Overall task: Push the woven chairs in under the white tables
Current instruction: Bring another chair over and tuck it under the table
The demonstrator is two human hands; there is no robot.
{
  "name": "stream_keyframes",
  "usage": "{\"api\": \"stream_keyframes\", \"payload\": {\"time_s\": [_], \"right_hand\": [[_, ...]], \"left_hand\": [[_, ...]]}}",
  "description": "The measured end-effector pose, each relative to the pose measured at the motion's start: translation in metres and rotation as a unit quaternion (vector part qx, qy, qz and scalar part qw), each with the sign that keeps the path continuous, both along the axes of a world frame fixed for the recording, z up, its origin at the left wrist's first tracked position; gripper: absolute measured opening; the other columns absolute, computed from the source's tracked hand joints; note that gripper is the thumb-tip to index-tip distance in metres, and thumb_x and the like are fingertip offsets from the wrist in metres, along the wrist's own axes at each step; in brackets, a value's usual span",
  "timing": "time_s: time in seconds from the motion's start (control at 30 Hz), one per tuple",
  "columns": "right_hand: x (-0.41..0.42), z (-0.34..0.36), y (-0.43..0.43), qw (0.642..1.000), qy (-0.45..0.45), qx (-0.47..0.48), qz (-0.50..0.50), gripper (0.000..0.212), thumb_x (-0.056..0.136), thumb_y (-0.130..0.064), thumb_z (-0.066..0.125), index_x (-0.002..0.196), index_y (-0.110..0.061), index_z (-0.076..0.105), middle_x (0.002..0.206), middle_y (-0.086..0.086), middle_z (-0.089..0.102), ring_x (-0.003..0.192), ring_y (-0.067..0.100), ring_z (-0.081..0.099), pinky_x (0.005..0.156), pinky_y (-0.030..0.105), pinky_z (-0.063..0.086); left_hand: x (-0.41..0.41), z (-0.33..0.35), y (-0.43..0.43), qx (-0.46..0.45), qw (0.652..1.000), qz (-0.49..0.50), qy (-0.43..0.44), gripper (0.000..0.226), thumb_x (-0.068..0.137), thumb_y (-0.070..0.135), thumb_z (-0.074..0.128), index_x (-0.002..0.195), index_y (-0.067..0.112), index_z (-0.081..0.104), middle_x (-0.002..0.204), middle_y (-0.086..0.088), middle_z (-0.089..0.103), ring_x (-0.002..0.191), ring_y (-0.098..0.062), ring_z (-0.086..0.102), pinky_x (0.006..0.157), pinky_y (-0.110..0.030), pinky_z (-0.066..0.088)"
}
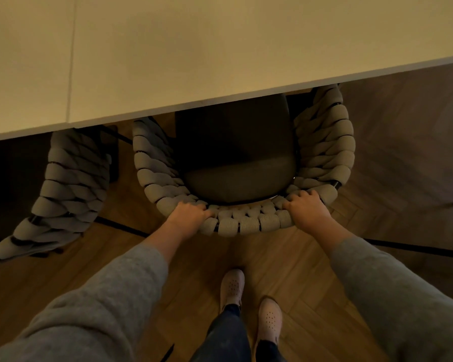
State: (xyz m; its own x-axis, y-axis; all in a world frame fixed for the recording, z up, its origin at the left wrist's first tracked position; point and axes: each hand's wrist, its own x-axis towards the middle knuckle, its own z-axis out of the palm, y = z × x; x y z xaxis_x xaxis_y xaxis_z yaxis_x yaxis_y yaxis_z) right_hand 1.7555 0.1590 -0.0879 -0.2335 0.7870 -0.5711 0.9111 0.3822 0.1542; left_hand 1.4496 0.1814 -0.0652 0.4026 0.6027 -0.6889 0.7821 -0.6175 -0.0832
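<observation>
- The left hand (187,218) gripped the top rim of the curved, grey-beige rope-woven chair (246,223), fingers curled over the back near its left end; the right hand (307,209) gripped the same rim toward its right end, fingers likewise wrapped over the weave.
- This chair faced the long white flat-topped table (220,48); the fronts of its woven arms and the far part of its dark rounded seat cushion (236,176) lay under the table edge; the rear of the seat and the whole backrest stood out in the open.
- A second woven chair of the same kind (71,184) stood just to the left, turned at an angle, only its front under the neighbouring white tabletop (24,61); the two tabletops met at a thin seam.
- The person stood right behind the held chair on the brown herringbone wood floor (285,257), in pale perforated shoes (232,286) and grey sleeves (110,296).
- By my reading the step in hand was the push itself, partly done; the next move called for an even forward shove from both hands, keeping the chair square so its arms passed below the edge; the left chair probably wanted straightening and pushing afterwards.
</observation>
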Motion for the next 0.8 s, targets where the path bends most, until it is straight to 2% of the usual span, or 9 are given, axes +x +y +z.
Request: {"api": "stream_keyframes", "payload": {"time_s": [0.13, 0.23, 0.3, 0.37, 0.43, 0.57, 0.67, 0.8], "right_hand": [[0.000, 0.000, 0.000, 1.000, 0.009, 0.008, -0.006, 0.048, 0.093, -0.024, 0.057, 0.139, -0.029, 0.046, 0.140, 0.006, 0.048, 0.135, 0.031, 0.037, 0.115, 0.063, 0.015], [0.003, 0.001, -0.007, 0.998, 0.053, 0.041, -0.024, 0.065, 0.089, -0.025, 0.063, 0.147, -0.029, 0.034, 0.149, 0.009, 0.038, 0.144, 0.031, 0.024, 0.117, 0.061, 0.002], [0.012, 0.005, -0.015, 0.990, 0.110, 0.075, -0.046, 0.080, 0.085, -0.034, 0.068, 0.151, -0.030, 0.024, 0.155, 0.010, 0.029, 0.148, 0.031, 0.015, 0.117, 0.058, -0.003], [0.029, 0.011, -0.033, 0.977, 0.160, 0.125, -0.068, 0.084, 0.083, -0.045, 0.065, 0.152, -0.030, 0.019, 0.157, 0.010, 0.026, 0.149, 0.030, 0.012, 0.116, 0.055, -0.004], [0.059, 0.019, -0.058, 0.961, 0.188, 0.173, -0.104, 0.082, 0.084, -0.052, 0.058, 0.152, -0.029, 0.019, 0.157, 0.012, 0.028, 0.148, 0.031, 0.016, 0.117, 0.053, 0.000], [0.142, 0.031, -0.116, 0.938, 0.145, 0.211, -0.232, 0.085, 0.084, -0.052, 0.062, 0.152, -0.028, 0.018, 0.158, 0.013, 0.026, 0.149, 0.029, 0.013, 0.118, 0.050, 0.001], [0.208, 0.040, -0.170, 0.909, 0.107, 0.233, -0.328, 0.084, 0.083, -0.048, 0.067, 0.152, -0.025, 0.024, 0.157, 0.014, 0.028, 0.148, 0.030, 0.015, 0.119, 0.051, 0.006], [0.284, 0.053, -0.236, 0.879, 0.062, 0.236, -0.410, 0.084, 0.083, -0.048, 0.067, 0.152, -0.023, 0.027, 0.157, 0.014, 0.028, 0.149, 0.030, 0.014, 0.119, 0.050, 0.006]], "left_hand": [[0.001, 0.000, 0.001, -0.011, 1.000, 0.008, -0.012, 0.053, 0.095, 0.022, 0.056, 0.144, 0.030, 0.037, 0.143, -0.002, 0.044, 0.125, -0.026, 0.049, 0.103, -0.045, 0.040], [-0.001, 0.002, 0.003, -0.057, 0.998, 0.010, -0.014, 0.068, 0.087, 0.052, 0.061, 0.146, 0.031, 0.034, 0.144, -0.001, 0.043, 0.127, -0.024, 0.047, 0.108, -0.047, 0.034], [-0.001, 0.007, 0.008, -0.092, 0.995, 0.027, -0.013, 0.084, 0.080, 0.075, 0.052, 0.149, 0.030, 0.030, 0.151, -0.002, 0.038, 0.135, -0.025, 0.040, 0.115, -0.048, 0.025], [0.009, 0.014, 0.009, -0.109, 0.992, 0.039, -0.041, 0.092, 0.077, 0.084, 0.042, 0.151, 0.030, 0.029, 0.155, -0.001, 0.033, 0.141, -0.022, 0.032, 0.119, -0.047, 0.016], [0.037, 0.023, 0.006, -0.100, 0.989, 0.039, -0.101, 0.092, 0.077, 0.085, 0.037, 0.150, 0.030, 0.030, 0.154, 0.001, 0.035, 0.141, -0.019, 0.031, 0.120, -0.044, 0.016], [0.127, 0.043, -0.004, -0.088, 0.967, 0.051, -0.232, 0.089, 0.080, 0.080, 0.045, 0.152, 0.031, 0.026, 0.156, 0.003, 0.028, 0.143, -0.018, 0.027, 0.116, -0.038, 0.025], [0.210, 0.060, -0.013, -0.051, 0.956, -0.011, -0.289, 0.084, 0.085, 0.068, 0.053, 0.153, 0.027, 0.025, 0.160, 0.001, 0.021, 0.146, -0.019, 0.021, 0.119, -0.039, 0.023], [0.315, 0.072, -0.035, -0.019, 0.944, -0.103, -0.314, 0.077, 0.089, 0.057, 0.058, 0.153, 0.029, 0.024, 0.161, -0.001, 0.014, 0.147, -0.021, 0.016, 0.120, -0.041, 0.020]]}}
